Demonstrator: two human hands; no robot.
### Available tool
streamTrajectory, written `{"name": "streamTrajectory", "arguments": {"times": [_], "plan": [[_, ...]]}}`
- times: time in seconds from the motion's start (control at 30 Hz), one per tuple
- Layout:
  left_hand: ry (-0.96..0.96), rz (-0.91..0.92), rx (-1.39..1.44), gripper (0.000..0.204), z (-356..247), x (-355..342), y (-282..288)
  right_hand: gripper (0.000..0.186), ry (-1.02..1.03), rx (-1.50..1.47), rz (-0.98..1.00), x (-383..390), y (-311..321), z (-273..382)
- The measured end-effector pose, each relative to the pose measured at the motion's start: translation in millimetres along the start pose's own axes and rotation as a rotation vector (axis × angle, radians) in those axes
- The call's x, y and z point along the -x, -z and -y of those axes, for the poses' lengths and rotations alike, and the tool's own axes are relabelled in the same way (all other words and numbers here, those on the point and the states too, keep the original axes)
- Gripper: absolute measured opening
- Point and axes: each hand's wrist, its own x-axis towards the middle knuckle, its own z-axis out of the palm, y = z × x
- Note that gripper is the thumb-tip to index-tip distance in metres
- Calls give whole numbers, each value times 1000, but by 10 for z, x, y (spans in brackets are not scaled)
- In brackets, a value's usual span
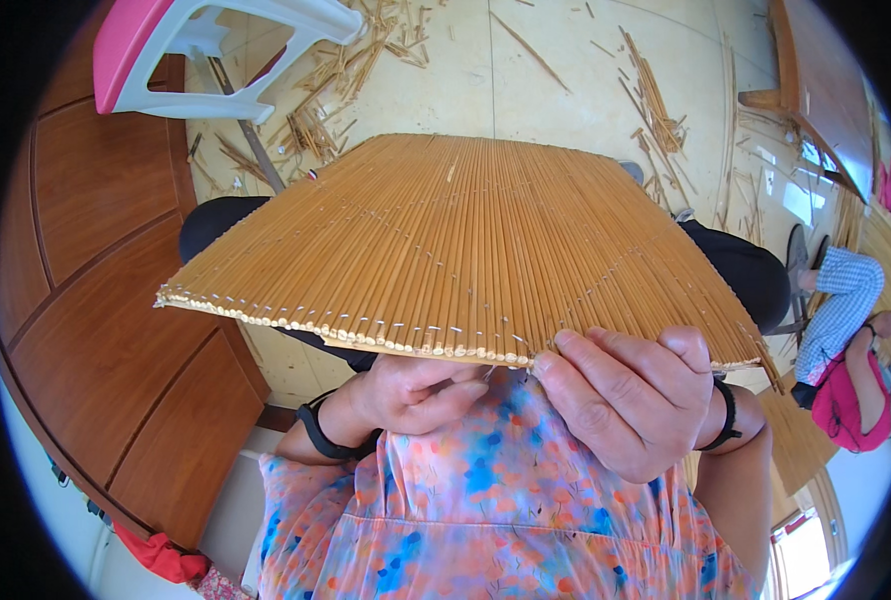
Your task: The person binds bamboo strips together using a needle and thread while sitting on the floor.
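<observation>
A wide panel of golden plant stalks [446,240] lies across my lap, its stalks side by side and its cut ends in a row toward me. Short pale stitches run along that near edge and in slanting lines across the surface. My right hand [631,395] pinches the near edge right of the middle, fingertips on top and against the stalk ends. Just below the edge, left of it, my left hand [421,393] is closed, partly under the panel. A thin light strand or needle seems to show at its fingertips, too small to make out.
Loose stalk scraps [316,125] litter the tiled floor [456,60]. A pink and white plastic stool [226,60] stands at the far left, beside brown wooden panelling [116,350]. At the right are a wooden furniture piece [831,80] and another seated person [851,330].
</observation>
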Motion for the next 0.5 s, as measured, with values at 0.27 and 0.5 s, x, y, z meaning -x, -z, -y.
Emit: {"name": "streamTrajectory", "arguments": {"times": [0.27,0.5], "plan": [[29,-54,11,14,42,29,-67,33,-24,0,-23,-16,-22,-10],[66,-94,-70,14,-15,26,-85,34,-5,-21,-21,1,-39,3]]}}
